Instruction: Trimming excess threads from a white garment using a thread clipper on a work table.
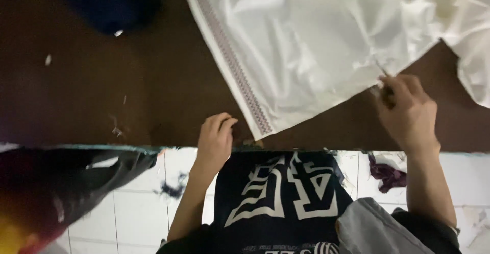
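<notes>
A large white cloth (311,40) with a patterned trim band (229,60) along its left edge lies spread on a dark brown table (102,96). My right hand (406,111) is closed around a thin tool, probably scissors (384,75), whose tip meets the cloth's lower right edge. My left hand (215,137) rests curled on the table near its front edge, just left of the cloth's lower corner (265,131), holding nothing that shows.
A dark blue object (109,4) sits at the table's far left. Small white scraps (117,129) dot the tabletop. Below the table edge are a white tiled floor (138,203), a dark bag (66,182) at left and a purple cloth scrap (385,175).
</notes>
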